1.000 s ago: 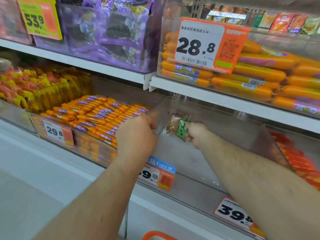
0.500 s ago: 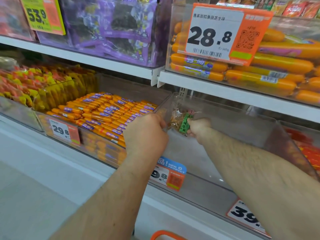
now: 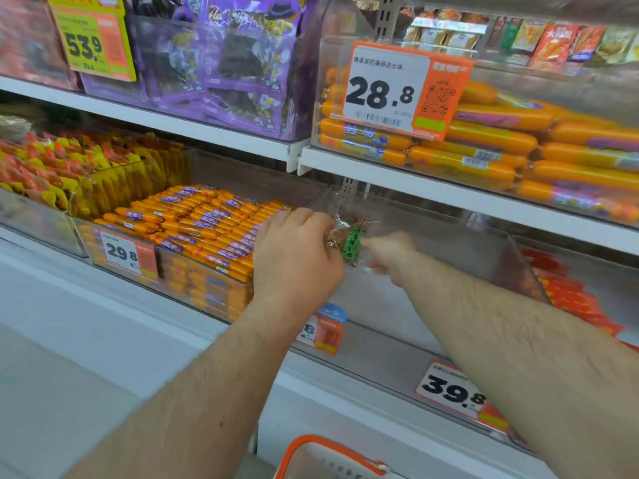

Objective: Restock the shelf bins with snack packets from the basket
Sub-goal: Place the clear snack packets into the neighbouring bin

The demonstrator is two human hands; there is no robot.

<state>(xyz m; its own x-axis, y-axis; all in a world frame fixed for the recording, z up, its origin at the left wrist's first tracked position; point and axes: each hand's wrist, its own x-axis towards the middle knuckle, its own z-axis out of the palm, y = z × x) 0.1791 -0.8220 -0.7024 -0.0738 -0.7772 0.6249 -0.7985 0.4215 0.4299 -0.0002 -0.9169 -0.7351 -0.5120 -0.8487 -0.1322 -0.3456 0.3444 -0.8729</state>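
Note:
A small clear snack packet (image 3: 347, 238) with brown contents and a green label is held between both hands over the clear plastic shelf bin (image 3: 432, 295). My left hand (image 3: 297, 257) grips its left side with curled fingers. My right hand (image 3: 389, 252) pinches its right edge from inside the bin. The bin's floor looks bare below the packet. An orange basket handle (image 3: 328, 454) shows at the bottom edge; the basket's contents are out of view.
A bin of small orange sausages (image 3: 200, 226) sits left of my hands. Large orange sausages (image 3: 518, 146) fill the shelf above, with purple packets (image 3: 224, 63) to their left. Red packets (image 3: 570, 299) lie to the right. Price tags hang on the bin fronts.
Both hands stayed on the packet at the bin's left wall, closing in on it slightly. The view has tilted down a little, so more of the basket handle shows.

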